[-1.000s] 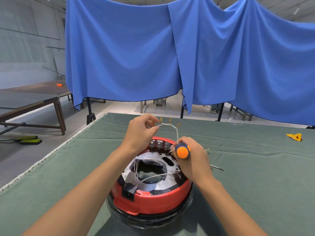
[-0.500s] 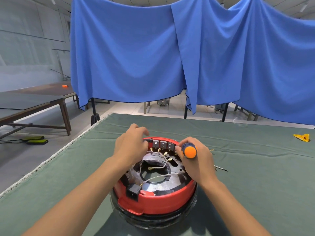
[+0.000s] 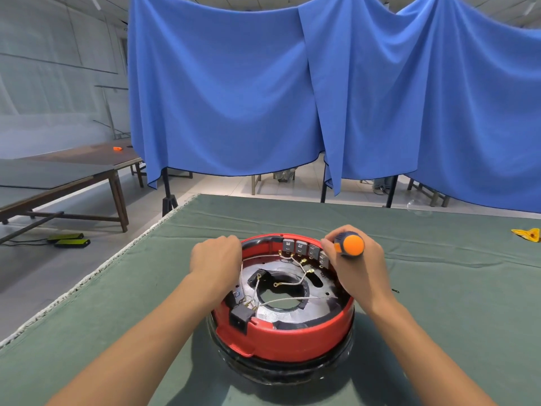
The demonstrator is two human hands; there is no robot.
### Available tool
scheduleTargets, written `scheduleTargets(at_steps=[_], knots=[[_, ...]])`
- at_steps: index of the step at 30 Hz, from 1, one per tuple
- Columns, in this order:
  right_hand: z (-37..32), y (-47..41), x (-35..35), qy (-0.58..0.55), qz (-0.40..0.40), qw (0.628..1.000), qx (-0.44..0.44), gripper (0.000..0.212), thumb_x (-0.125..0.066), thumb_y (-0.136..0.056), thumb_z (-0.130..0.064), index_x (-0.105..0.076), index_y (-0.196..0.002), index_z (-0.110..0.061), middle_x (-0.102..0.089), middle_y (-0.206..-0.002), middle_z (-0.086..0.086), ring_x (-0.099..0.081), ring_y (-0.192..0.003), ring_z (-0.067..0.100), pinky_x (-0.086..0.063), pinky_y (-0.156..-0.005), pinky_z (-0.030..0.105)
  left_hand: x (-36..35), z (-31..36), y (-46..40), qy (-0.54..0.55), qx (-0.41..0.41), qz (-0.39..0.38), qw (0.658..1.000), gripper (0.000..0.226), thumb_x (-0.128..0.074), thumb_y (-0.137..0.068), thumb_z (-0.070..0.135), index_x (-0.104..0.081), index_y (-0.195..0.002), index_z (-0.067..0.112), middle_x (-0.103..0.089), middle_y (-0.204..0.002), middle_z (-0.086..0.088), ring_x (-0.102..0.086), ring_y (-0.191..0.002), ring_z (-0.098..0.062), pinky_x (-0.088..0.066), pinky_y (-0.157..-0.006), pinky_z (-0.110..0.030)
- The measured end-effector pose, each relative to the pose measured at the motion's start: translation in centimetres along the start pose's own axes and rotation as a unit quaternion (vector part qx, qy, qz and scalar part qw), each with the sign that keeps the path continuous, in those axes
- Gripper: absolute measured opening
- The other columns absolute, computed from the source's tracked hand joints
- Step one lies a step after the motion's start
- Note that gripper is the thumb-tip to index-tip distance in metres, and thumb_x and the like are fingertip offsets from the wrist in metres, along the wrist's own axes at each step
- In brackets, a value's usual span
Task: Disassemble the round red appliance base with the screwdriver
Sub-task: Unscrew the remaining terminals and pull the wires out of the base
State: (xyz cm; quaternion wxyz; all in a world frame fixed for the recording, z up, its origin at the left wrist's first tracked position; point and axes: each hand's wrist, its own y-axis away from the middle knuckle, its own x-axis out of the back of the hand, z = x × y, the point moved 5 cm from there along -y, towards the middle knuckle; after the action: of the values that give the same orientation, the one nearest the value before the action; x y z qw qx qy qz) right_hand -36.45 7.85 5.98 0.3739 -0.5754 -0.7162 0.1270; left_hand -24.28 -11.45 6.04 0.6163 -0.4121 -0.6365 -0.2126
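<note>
Red round appliance base (image 3: pixel 281 338) sits open-side up on my green table cloth (image 3: pixel 439 288), its shell holding a silver plate, loose white wires (image 3: pixel 288 285) and grey terminal blocks (image 3: pixel 306 249) at 12 o'clock. At 10 o'clock my left hand (image 3: pixel 215 257) curls over the rim. At 2 o'clock my right hand (image 3: pixel 355 266) grips the orange-capped screwdriver (image 3: pixel 349 245).

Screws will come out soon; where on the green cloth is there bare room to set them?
Bare cloth lies left of the red base, toward the fringed edge, and right of it before the yellow scrap. Inside the base, wires crowd it.
</note>
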Motion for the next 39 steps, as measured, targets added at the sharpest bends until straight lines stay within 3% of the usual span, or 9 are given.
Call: scheduleTargets(at_steps=[7,11,16,20,24,28,33,36,39], knots=[[0.3,-0.8,0.8,-0.117,0.002,0.993,-0.023,0.017,-0.071,-0.082,-0.011,-0.064,-0.072,-0.022,-0.066,-0.070,-0.006,-0.064,-0.072,0.024,-0.055,-0.067,0.049,-0.4,4.0,-2.6,0.140,-0.208,0.007,0.968,0.032,-0.048,-0.091,0.017,-0.053,-0.118,0.034,-0.064,-0.115,0.000,-0.056,-0.107,-0.026,-0.037,-0.071,-0.031],[0.4,-0.6,0.7,-0.132,0.005,0.991,-0.030,0.016,-0.071,-0.083,-0.012,-0.063,-0.072,-0.021,-0.066,-0.069,-0.001,-0.064,-0.071,0.029,-0.055,-0.067,0.052,0.5,6.7,-2.7,0.230,-0.267,-0.026,0.936,0.022,-0.057,-0.090,0.031,-0.060,-0.112,0.033,-0.058,-0.118,0.006,-0.053,-0.108,-0.018,-0.039,-0.080,-0.030],[-0.5,-0.6,1.2,-0.181,0.025,0.983,-0.032,0.015,-0.069,-0.085,-0.011,-0.062,-0.074,-0.016,-0.063,-0.063,0.011,-0.064,-0.064,0.036,-0.054,-0.063,0.056,2.0,3.1,-2.8,0.132,-0.112,-0.039,0.984,0.023,-0.055,-0.088,0.039,-0.058,-0.102,0.020,-0.060,-0.117,-0.003,-0.056,-0.107,-0.026,-0.040,-0.079,-0.032],[-1.2,-0.6,1.7,-0.262,0.068,0.960,-0.068,0.012,-0.068,-0.088,-0.011,-0.062,-0.077,-0.011,-0.067,-0.069,0.009,-0.067,-0.057,0.020,-0.056,-0.057,0.036,0.9,1.3,-1.5,0.060,-0.056,-0.121,0.989,0.036,-0.053,-0.090,0.038,-0.037,-0.067,0.016,-0.061,-0.100,-0.008,-0.052,-0.084,-0.029,-0.038,-0.069,-0.032],[-1.8,-0.6,2.1,-0.301,0.080,0.948,-0.069,0.015,-0.066,-0.088,-0.021,-0.064,-0.078,-0.009,-0.071,-0.073,0.004,-0.066,-0.056,0.022,-0.056,-0.056,0.035,0.4,2.5,-1.0,0.044,-0.102,-0.080,0.991,0.006,-0.049,-0.086,0.013,-0.054,-0.088,0.016,-0.063,-0.106,-0.009,-0.059,-0.096,-0.031,-0.035,-0.065,-0.031],[-1.7,-0.5,2.3,-0.346,0.085,0.929,-0.099,0.029,-0.059,-0.080,-0.032,-0.065,-0.077,-0.003,-0.071,-0.073,0.004,-0.065,-0.053,0.022,-0.056,-0.052,0.031,0.1,4.2,-2.1,0.126,-0.142,-0.019,0.982,0.020,-0.050,-0.089,0.019,-0.062,-0.103,0.026,-0.066,-0.106,-0.003,-0.059,-0.102,-0.029,-0.040,-0.069,-0.030],[-0.9,-0.8,2.3,-0.344,0.075,0.927,-0.128,0.030,-0.056,-0.077,-0.037,-0.066,-0.076,-0.009,-0.072,-0.078,0.006,-0.067,-0.056,0.024,-0.053,-0.049,0.031,-0.2,5.8,-3.0,0.299,-0.197,-0.065,0.931,0.030,-0.060,-0.088,0.028,-0.062,-0.117,0.036,-0.062,-0.119,0.010,-0.055,-0.107,-0.014,-0.044,-0.086,-0.028],[-0.6,-0.9,3.0,-0.295,0.089,0.944,-0.118,0.038,-0.053,-0.070,-0.049,-0.066,-0.076,-0.013,-0.069,-0.073,-0.001,-0.062,-0.056,0.016,-0.046,-0.047,0.028,0.6,5.1,-2.7,0.372,-0.175,-0.057,0.910,0.037,-0.060,-0.081,0.018,-0.062,-0.115,0.032,-0.056,-0.110,0.009,-0.052,-0.097,-0.010,-0.040,-0.082,-0.022],[-0.4,-1.0,3.4,-0.234,0.104,0.961,-0.106,0.046,-0.048,-0.072,-0.057,-0.068,-0.070,-0.016,-0.059,-0.058,-0.010,-0.051,-0.056,0.004,-0.039,-0.058,0.030,1.4,2.8,-2.5,0.301,-0.121,-0.039,0.945,0.028,-0.056,-0.079,0.017,-0.064,-0.103,0.028,-0.059,-0.114,0.003,-0.055,-0.104,-0.019,-0.044,-0.085,-0.028]])
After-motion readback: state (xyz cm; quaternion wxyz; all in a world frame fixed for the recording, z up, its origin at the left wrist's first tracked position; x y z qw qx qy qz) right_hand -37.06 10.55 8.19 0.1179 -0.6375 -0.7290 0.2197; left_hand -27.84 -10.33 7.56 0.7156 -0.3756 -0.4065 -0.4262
